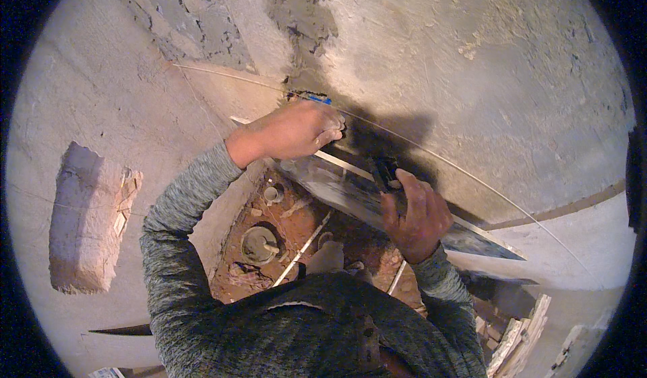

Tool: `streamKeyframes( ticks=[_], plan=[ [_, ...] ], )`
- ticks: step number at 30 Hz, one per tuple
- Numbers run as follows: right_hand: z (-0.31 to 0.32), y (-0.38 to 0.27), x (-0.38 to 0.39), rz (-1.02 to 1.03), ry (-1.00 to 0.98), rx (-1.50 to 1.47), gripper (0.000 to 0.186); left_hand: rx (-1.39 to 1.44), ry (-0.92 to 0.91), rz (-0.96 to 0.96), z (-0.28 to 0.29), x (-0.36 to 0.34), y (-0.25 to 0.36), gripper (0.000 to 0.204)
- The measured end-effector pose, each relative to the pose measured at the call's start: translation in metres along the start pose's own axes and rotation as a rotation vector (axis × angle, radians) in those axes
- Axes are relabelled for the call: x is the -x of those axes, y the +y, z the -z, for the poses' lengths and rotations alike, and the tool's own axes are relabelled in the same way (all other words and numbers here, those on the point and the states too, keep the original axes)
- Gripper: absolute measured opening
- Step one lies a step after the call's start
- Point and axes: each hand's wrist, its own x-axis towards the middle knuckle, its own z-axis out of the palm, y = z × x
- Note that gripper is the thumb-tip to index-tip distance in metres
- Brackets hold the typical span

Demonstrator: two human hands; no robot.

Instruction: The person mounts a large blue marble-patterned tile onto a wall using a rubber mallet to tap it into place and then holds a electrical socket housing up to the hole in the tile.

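Your right hand (416, 215) fingers clench the dark handle of a long metal straightedge float (377, 206); left hand (296, 132) curls over its upper end at frame centre. Long axis runs upper left to lower right against the grey plastered wall (485, 74). Levelling step, I judge; next calls for even pressure

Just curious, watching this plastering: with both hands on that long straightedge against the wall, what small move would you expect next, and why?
Probably a short slide of the straightedge along the wall. The left hand presses its upper end near the taut string line, the right hand has its grip on the handle at the middle, and rough, uneven plaster sits just above the blade.
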Motion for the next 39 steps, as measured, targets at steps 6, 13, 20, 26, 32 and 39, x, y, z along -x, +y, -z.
streamKeyframes(
  ticks=[6,13,20,26,32,39],
  plan=[
    [-0.004,0.007,0.001,0.004,-0.002,0.022,0.039,-0.113,0.065,-0.034,-0.001,-0.001,0.003,0.024],
    [0.002,0.005,-0.001,-0.007,-0.036,0.017,0.038,-0.100,0.171,-0.209,-0.005,-0.001,-0.002,0.030],
    [-0.001,-0.002,0.001,-0.013,-0.018,0.034,0.040,-0.137,0.041,0.047,0.001,0.003,0.009,0.029],
    [-0.002,-0.004,-0.001,-0.032,0.013,-0.002,0.041,-0.098,0.216,-0.078,-0.008,0.010,-0.008,0.030],
    [-0.025,0.020,0.020,0.020,-0.019,0.042,0.030,0.182,0.164,0.087,-0.010,-0.005,0.014,0.024],
    [-0.029,0.004,0.001,-0.012,0.151,0.046,0.025,0.089,0.412,0.151,-0.001,0.055,-0.007,0.031]
  ],
)
